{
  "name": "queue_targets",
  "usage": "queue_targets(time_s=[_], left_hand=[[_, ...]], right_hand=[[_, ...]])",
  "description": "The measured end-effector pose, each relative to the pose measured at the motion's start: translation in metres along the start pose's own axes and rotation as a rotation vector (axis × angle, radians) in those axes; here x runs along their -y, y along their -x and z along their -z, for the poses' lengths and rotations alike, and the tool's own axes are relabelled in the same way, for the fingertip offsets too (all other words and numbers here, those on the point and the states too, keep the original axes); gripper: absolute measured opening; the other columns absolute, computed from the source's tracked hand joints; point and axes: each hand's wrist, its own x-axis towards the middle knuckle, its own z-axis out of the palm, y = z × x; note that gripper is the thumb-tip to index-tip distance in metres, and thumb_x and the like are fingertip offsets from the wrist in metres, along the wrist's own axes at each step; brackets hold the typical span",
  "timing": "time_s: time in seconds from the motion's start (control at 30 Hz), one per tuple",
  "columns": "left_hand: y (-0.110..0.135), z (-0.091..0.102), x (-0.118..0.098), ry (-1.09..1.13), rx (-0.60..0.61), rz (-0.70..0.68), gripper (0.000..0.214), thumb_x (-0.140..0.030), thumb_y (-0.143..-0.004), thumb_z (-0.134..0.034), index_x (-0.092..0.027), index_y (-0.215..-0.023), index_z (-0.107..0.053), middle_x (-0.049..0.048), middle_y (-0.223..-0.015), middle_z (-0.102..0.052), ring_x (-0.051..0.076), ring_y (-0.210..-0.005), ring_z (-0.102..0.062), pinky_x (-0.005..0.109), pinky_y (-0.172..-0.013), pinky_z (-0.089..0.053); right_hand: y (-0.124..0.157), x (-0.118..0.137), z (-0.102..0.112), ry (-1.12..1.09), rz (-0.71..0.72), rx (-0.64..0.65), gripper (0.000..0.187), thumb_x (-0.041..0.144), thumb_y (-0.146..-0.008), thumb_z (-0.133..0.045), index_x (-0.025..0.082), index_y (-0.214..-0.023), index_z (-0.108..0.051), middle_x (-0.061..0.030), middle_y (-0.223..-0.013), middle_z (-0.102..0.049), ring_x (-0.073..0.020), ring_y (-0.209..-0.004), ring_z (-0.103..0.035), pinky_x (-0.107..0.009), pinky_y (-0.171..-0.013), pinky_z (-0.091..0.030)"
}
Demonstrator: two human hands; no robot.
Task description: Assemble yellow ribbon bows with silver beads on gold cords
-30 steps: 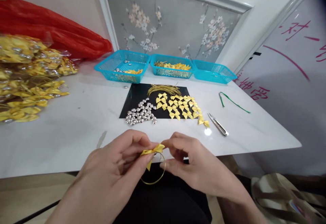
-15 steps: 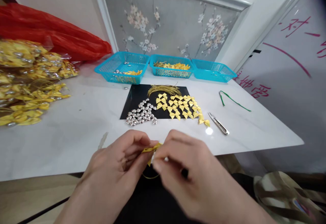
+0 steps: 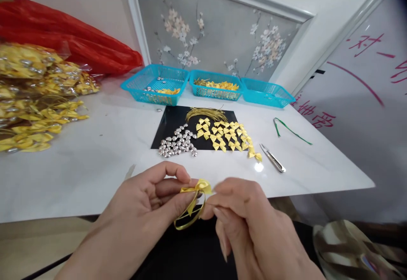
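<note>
My left hand [image 3: 152, 203] pinches a yellow ribbon bow [image 3: 203, 186] between thumb and fingers, just past the table's front edge. A loop of gold cord [image 3: 186, 227] hangs below the bow, one side running toward the right fingertips. My right hand [image 3: 241, 212] is closed beside it, thumb against fingers, at the cord's right side; its exact grip is partly hidden. Beyond the hands, silver heart-like beads [image 3: 178, 143] lie in a heap partly on a black mat [image 3: 163, 123]. Rows of yellow bows [image 3: 219, 133] and a bundle of gold cords [image 3: 206, 113] lie there too.
Thread snips [image 3: 272, 158] and a green cord [image 3: 291, 130] lie to the right. Three blue baskets [image 3: 152, 97] line the back wall, two holding bows or beads. At left, finished-looking bow pieces in bags [image 3: 34, 93] are piled before red plastic [image 3: 79, 38].
My right hand has moved a little right, away from the left fingers, uncovering the bow and the gold loop. My left hand keeps its pinch.
</note>
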Motion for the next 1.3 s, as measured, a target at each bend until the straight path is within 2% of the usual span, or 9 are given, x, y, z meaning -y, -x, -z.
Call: queue_targets(time_s=[0.1, 0.17, 0.23, 0.33, 0.4, 0.6, 0.9, 1.13, 1.3], left_hand=[[0.001, 0.002, 0.002, 0.012, 0.003, 0.021, 0.016, -0.038, -0.087, -0.078, -0.028, -0.089, -0.065, -0.0029, -0.077, -0.082, 0.013, -0.067, -0.073, 0.016, -0.059, -0.053], [0.001, 0.001, 0.002, 0.005, 0.002, 0.029, 0.018, -0.04, -0.086, -0.078, -0.027, -0.089, -0.066, -0.0028, -0.076, -0.082, 0.013, -0.065, -0.073, 0.017, -0.057, -0.053], [0.001, 0.0, 0.002, -0.007, -0.006, 0.031, 0.019, -0.04, -0.085, -0.079, -0.027, -0.087, -0.066, -0.0026, -0.074, -0.082, 0.014, -0.063, -0.073, 0.017, -0.054, -0.052], [0.001, 0.0, 0.003, 0.008, -0.016, 0.035, 0.018, -0.041, -0.084, -0.08, -0.028, -0.087, -0.068, -0.0026, -0.076, -0.082, 0.014, -0.065, -0.073, 0.016, -0.055, -0.053], [0.002, 0.001, 0.005, 0.064, -0.001, 0.054, 0.017, -0.041, -0.084, -0.081, -0.029, -0.089, -0.07, -0.0029, -0.078, -0.082, 0.012, -0.066, -0.072, 0.014, -0.057, -0.053], [0.002, 0.004, 0.007, 0.234, 0.039, 0.116, 0.024, -0.042, -0.076, -0.089, -0.03, -0.094, -0.078, -0.0005, -0.078, -0.083, 0.012, -0.073, -0.075, 0.013, -0.065, -0.058], [-0.001, 0.004, 0.008, 0.32, -0.012, 0.179, 0.029, -0.039, -0.068, -0.095, -0.031, -0.092, -0.084, 0.0009, -0.087, -0.085, 0.015, -0.077, -0.079, 0.016, -0.067, -0.063], [-0.004, 0.007, 0.006, 0.414, -0.002, 0.316, 0.033, -0.024, -0.063, -0.099, -0.027, -0.093, -0.084, 0.0023, -0.091, -0.085, 0.017, -0.079, -0.08, 0.017, -0.068, -0.064], [-0.004, 0.008, 0.006, 0.468, 0.002, 0.34, 0.033, -0.019, -0.065, -0.098, -0.026, -0.094, -0.084, 0.0036, -0.094, -0.085, 0.018, -0.081, -0.08, 0.017, -0.069, -0.064]], right_hand=[[-0.003, 0.001, -0.004, -0.124, 0.009, 0.002, 0.028, 0.005, -0.095, -0.049, 0.027, -0.097, -0.065, 0.0035, -0.072, -0.067, -0.0097, -0.049, -0.06, -0.019, -0.046, -0.048], [-0.005, 0.004, -0.007, -0.14, 0.055, -0.087, 0.027, 0.003, -0.092, -0.054, 0.026, -0.092, -0.069, 0.0007, -0.082, -0.067, -0.0094, -0.057, -0.061, -0.019, -0.05, -0.049], [-0.006, 0.007, -0.008, -0.117, 0.062, -0.156, 0.026, 0.004, -0.089, -0.059, 0.026, -0.089, -0.072, 0.0002, -0.079, -0.062, -0.01, -0.055, -0.057, -0.02, -0.046, -0.046], [-0.005, 0.006, -0.011, -0.083, 0.073, -0.118, 0.026, 0.005, -0.088, -0.059, 0.025, -0.08, -0.072, 0.0013, -0.068, -0.05, -0.0106, -0.049, -0.047, -0.023, -0.039, -0.037], [-0.002, 0.002, -0.013, -0.072, 0.088, -0.095, 0.029, 0.002, -0.09, -0.055, 0.024, -0.081, -0.073, 0.0011, -0.068, -0.046, -0.0104, -0.05, -0.044, -0.023, -0.04, -0.036], [0.005, -0.011, -0.019, -0.078, 0.079, -0.147, 0.034, -0.001, -0.091, -0.055, 0.02, -0.11, -0.073, 0.0001, -0.075, -0.048, -0.0105, -0.057, -0.045, -0.022, -0.045, -0.038], [0.001, -0.007, -0.021, -0.088, 0.083, -0.218, 0.029, -0.003, -0.09, -0.054, 0.017, -0.096, -0.074, -0.0012, -0.074, -0.049, -0.0122, -0.061, -0.047, -0.025, -0.048, -0.037], [-0.001, -0.007, -0.022, -0.109, 0.089, -0.257, 0.025, -0.004, -0.088, -0.055, 0.013, -0.095, -0.073, -0.0011, -0.074, -0.048, -0.0125, -0.062, -0.045, -0.027, -0.051, -0.037], [-0.001, -0.005, -0.022, -0.107, 0.096, -0.26, 0.025, -0.003, -0.087, -0.054, 0.013, -0.094, -0.072, -0.0013, -0.074, -0.048, -0.0132, -0.062, -0.045, -0.029, -0.052, -0.038]])
